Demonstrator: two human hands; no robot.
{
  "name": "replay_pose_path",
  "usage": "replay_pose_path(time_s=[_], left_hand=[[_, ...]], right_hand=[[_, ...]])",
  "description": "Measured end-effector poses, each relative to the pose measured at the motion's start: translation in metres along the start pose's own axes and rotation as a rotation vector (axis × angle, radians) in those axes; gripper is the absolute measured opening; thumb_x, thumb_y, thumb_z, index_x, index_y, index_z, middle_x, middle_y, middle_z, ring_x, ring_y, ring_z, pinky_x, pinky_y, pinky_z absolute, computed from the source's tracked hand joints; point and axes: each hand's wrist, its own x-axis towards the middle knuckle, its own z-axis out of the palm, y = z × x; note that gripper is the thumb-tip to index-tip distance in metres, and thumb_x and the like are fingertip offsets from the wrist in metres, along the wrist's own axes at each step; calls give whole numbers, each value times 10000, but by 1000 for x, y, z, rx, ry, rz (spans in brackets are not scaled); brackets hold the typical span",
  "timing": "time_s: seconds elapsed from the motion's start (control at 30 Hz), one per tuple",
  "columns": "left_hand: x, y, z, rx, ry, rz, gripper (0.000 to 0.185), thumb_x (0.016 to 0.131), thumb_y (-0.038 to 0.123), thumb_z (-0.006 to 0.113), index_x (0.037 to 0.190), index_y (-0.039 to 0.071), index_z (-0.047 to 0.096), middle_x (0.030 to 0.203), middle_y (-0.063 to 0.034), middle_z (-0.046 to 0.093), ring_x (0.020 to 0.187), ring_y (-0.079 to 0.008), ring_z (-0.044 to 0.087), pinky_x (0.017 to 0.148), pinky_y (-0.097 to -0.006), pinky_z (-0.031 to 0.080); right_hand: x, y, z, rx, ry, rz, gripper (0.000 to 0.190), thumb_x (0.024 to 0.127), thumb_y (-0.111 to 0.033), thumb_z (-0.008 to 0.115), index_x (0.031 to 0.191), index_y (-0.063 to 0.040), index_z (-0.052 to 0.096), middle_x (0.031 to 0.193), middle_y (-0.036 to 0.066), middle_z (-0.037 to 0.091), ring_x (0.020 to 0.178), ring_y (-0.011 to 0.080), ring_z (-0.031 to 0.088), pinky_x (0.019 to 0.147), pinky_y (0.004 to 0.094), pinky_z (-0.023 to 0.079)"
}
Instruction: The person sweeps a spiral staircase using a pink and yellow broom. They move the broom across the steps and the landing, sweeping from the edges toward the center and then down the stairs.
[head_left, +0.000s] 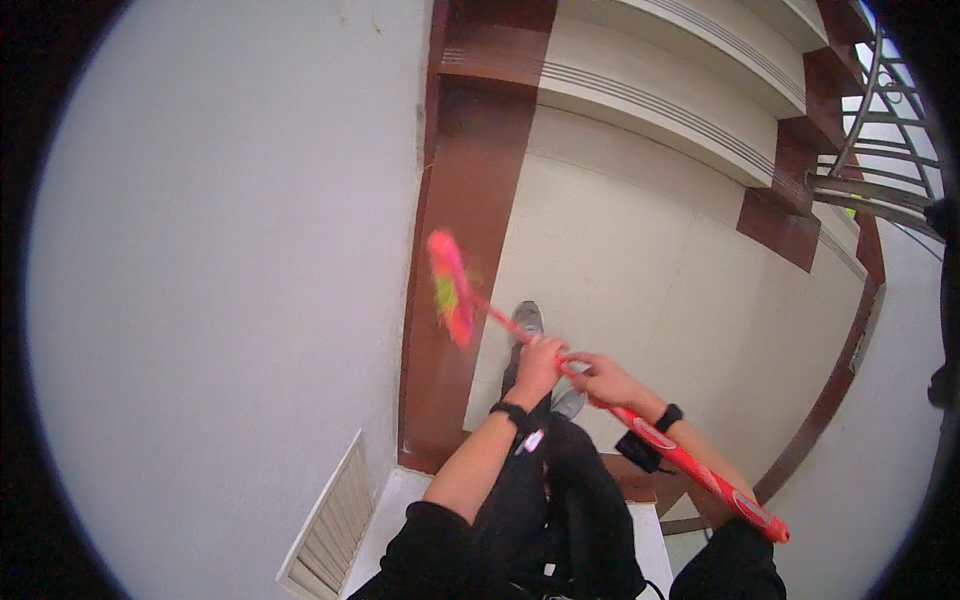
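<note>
A broom with a red handle slants across in front of me. Its blurred head, pink and orange with a yellow-green patch, is over the dark brown floor border by the left wall. I cannot tell whether the head touches the floor. My left hand is wrapped around the thinner part of the shaft. Just behind it, my right hand has its fingers curled around the shaft too. The thick grip end passes over my right forearm, its tip at the lower right.
Stair steps with grooved edges rise ahead. At the upper right stands a metal railing. A white wall runs along the left, with a louvred vent low down. My grey shoes are on the beige tile floor.
</note>
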Motion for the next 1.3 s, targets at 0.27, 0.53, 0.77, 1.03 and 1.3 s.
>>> replay_pose_path(time_s=[0.27,0.53,0.77,1.03,1.3], left_hand=[[31,179,96,-103,-74,212,160,761,102,624,920,92,612,884,-77,600,965,-282,541,795,-417,398],[-43,201,137,12,-140,334,195,710,34,633,899,82,627,777,-82,562,860,-308,545,732,-412,403],[-82,129,172,236,-223,288,218,671,70,655,886,57,622,766,-89,555,843,-309,542,709,-413,424],[-116,257,347,139,-447,574,254,685,126,670,928,88,606,851,-96,594,889,-320,553,746,-418,407],[-335,302,393,-507,-1143,644,394,731,77,686,1089,43,525,1013,-126,537,1000,-339,515,826,-421,434]], right_hand=[[-177,42,-73,335,409,51,545,869,-50,567,1399,-130,472,706,17,560,483,74,498,429,227,407],[-225,165,-29,865,314,-49,552,892,-40,581,1418,-133,445,787,-9,547,503,62,488,440,220,396],[-131,271,6,631,291,-271,466,911,-88,545,1373,-100,485,708,14,554,474,90,498,442,244,413],[-310,384,-57,865,487,-190,544,894,-43,529,1425,-96,423,727,-12,519,480,58,461,434,212,388],[-444,487,100,1075,750,243,557,901,-49,503,1445,-70,384,703,-8,522,471,58,457,403,217,371]])
